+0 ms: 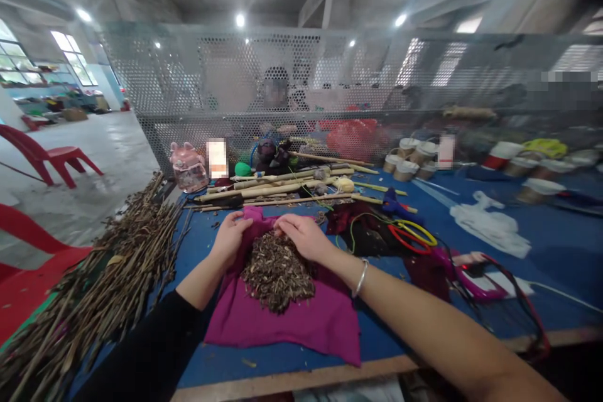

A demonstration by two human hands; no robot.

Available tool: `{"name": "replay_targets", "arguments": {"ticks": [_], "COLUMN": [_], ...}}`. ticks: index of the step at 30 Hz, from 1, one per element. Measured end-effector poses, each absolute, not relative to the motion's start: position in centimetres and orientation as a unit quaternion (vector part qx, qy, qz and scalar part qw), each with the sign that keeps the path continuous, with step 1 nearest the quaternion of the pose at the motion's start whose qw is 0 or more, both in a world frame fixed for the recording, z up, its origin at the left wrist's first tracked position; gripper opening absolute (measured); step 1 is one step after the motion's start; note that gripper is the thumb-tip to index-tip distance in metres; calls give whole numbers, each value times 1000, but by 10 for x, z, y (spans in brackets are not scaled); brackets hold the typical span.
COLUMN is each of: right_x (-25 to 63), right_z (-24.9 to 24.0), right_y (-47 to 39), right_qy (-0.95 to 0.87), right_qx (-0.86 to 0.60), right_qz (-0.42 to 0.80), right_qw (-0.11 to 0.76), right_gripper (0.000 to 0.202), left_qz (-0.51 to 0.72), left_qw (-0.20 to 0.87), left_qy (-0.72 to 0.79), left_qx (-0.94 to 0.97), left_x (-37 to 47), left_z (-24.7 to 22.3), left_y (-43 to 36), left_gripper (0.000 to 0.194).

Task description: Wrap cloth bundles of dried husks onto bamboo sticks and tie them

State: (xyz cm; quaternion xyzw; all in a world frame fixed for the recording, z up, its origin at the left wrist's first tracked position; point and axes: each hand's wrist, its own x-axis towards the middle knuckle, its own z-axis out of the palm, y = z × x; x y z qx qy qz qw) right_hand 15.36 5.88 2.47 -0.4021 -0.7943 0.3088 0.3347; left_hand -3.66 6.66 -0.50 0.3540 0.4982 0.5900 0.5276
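A magenta cloth (pixel 282 331) lies spread on the blue table, its near edge by the table's front. Heaped in its middle is a pile of brown dried plant pieces (pixel 279 276), like chopped bark or stems. My left hand (pixel 230 236) is closed on the cloth's far left edge, beside the pile. Across from it, my right hand (pixel 301 233), with a silver bangle at the wrist, pinches the far edge of the cloth just behind the pile. Between both hands the cloth is bunched up; the right fingertips are partly hidden.
Long dry stalks (pixel 127 257) are heaped at the left. Behind the cloth lie wooden sticks (pixel 277 188) and a green ball (pixel 243 169). A pink bottle (pixel 188 166), paper-topped cups (pixel 406 169), a white plastic bag (pixel 490 223) and coloured rings (pixel 414 233) surround. A perforated screen (pixel 235 88) stands behind.
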Motion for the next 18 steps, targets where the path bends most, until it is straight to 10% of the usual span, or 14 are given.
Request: {"name": "replay_targets", "arguments": {"ticks": [10,18], "right_x": [279,267], "right_z": [13,7], "right_y": [125,148], "right_qy": [-745,-842], "right_qx": [-628,-526], "right_qz": [100,87], "right_qw": [201,86], "right_gripper": [34,44], "left_qz": [588,523], "left_qw": [465,400], "left_qy": [582,649], "left_qx": [315,382], "left_x": [-75,-88], "left_z": [1,-13], "left_y": [53,58], "left_gripper": [46,61]}}
